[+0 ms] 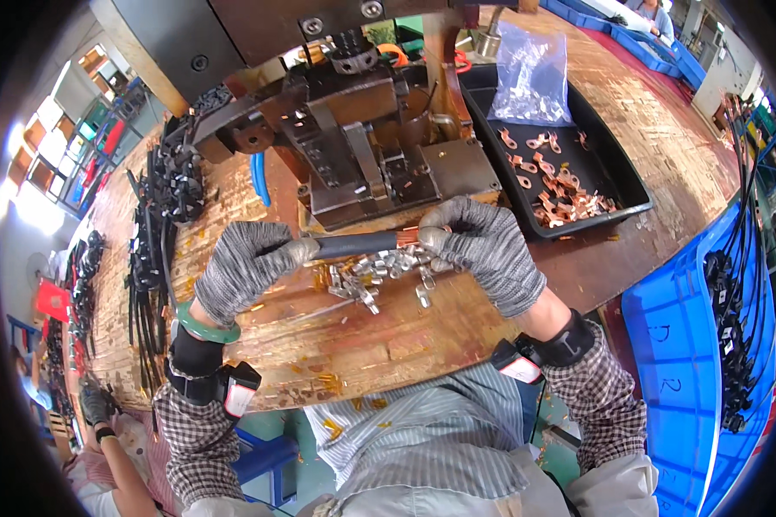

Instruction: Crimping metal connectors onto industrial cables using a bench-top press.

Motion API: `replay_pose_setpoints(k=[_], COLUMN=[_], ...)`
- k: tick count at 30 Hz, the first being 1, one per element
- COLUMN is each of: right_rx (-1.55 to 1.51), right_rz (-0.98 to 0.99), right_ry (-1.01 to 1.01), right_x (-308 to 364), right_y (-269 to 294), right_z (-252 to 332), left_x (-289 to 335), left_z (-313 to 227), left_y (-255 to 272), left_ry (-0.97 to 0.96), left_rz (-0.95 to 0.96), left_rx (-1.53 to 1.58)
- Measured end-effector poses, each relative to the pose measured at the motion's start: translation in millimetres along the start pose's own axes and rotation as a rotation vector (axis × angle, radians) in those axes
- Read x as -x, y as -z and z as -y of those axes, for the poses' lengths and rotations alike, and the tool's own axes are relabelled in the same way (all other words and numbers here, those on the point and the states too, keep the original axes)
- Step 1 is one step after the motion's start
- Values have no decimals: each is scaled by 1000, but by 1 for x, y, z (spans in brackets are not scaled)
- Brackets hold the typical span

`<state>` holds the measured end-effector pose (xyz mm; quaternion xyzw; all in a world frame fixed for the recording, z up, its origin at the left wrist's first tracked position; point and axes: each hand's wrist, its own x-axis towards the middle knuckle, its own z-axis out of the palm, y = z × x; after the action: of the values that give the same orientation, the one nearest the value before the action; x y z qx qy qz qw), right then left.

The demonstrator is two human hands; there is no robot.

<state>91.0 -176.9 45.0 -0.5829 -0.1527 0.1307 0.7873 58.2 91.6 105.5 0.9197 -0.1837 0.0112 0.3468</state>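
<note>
My left hand (246, 265), in a grey knit glove, is closed around a thick black cable (353, 246) held level in front of me. At the cable's other end my right hand (489, 250), gloved alike, pinches the bare copper strands (407, 237). Whether a small piece also sits between those fingertips is hidden. Just below the cable lies a loose pile of silver terminal lugs (372, 283) on the wooden bench. A dark metal press (358, 164) with a die block stands right behind both hands.
A black tray (593, 222) at the right holds copper lugs (565, 196) and a clear plastic bag (530, 95). Black cable bundles (151, 233) lie on the left. A blue crate (664, 370) of cables stands beside my right arm. A co-worker's gloved hand (95, 403) is at lower left.
</note>
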Motion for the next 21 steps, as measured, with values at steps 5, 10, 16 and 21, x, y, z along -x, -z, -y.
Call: replay_pose_setpoints(k=[5,10,16,21], right_rx=[-59,-137,-51,-65], right_rz=[31,85,51,84], right_ry=[-95,-92,-75,-24], right_x=[-14,-24,-35,-42], right_y=[-6,-1,6,8], right_z=[15,24,19,16], left_x=[-12,-19,-22,-29], left_z=[0,10,17,7], left_y=[19,24,23,26], left_ry=[108,46,91,247], left_rz=[47,33,11,42], left_rx=[-102,-16,23,65])
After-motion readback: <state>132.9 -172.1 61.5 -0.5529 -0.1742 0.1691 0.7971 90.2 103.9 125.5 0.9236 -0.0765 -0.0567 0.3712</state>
